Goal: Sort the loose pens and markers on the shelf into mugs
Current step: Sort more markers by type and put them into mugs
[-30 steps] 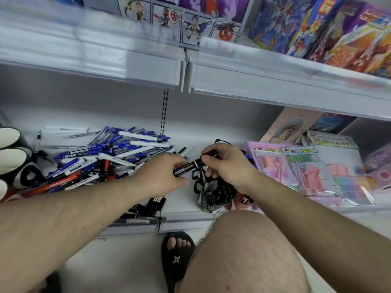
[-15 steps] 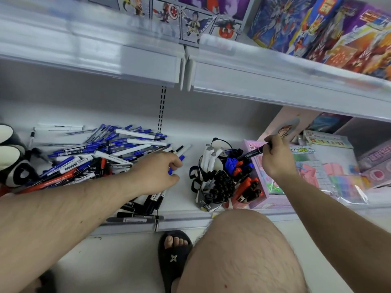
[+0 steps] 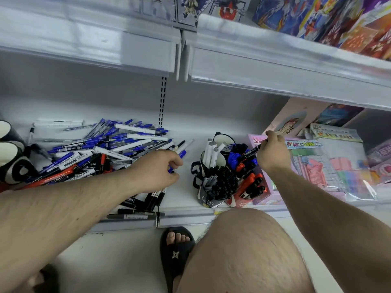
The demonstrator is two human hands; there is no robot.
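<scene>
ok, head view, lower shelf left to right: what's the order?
Black-and-white mugs at the left edge → loose pile of blue, white, red and black pens → left hand → cluster of mugs filled with sorted markers → right hand holding a black marker → pink stationery packs.

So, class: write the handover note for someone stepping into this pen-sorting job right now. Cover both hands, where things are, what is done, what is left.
Right hand holds a black marker over the filled mugs.
Left hand pinches a blue pen at the loose pile's right edge.
Done: the mugs in the middle of the shelf hold white, black, blue and red markers.
Left: drop the black marker in, then sort the big pile. More mugs stand at far left; their contents cannot be seen.
</scene>
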